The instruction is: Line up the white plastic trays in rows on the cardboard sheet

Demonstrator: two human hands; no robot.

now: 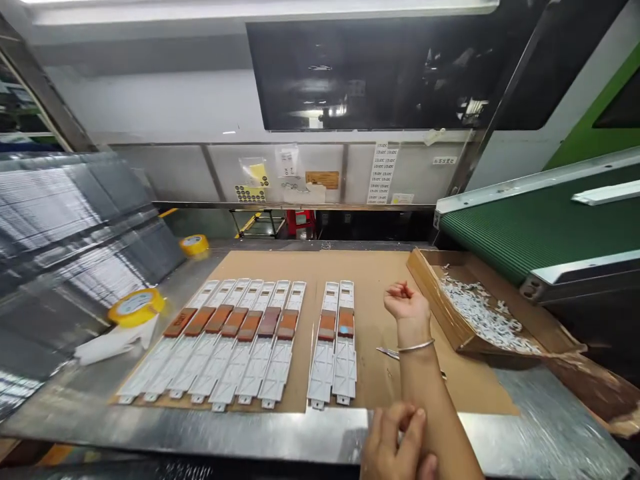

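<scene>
My right hand [406,303] reaches over the brown cardboard sheet [380,267], fingers curled shut with nothing visible in them; a metal bangle circles its wrist. It hovers just right of a pair of long white plastic parts with brown middles [334,343]. My left hand [395,443] is at the bottom edge, fingers loosely apart, resting against my right forearm. A row of several more of these white parts [235,340] lies side by side further left. A small metal tool [387,352] lies on the cardboard, partly hidden under my wrist.
An open cardboard box [435,300] of small white pieces stands at the right, below a green conveyor belt [520,227]. Two yellow tape rolls [136,307] [194,245] and a white cloth [113,343] lie at the left. The steel table edge [225,433] runs along the front.
</scene>
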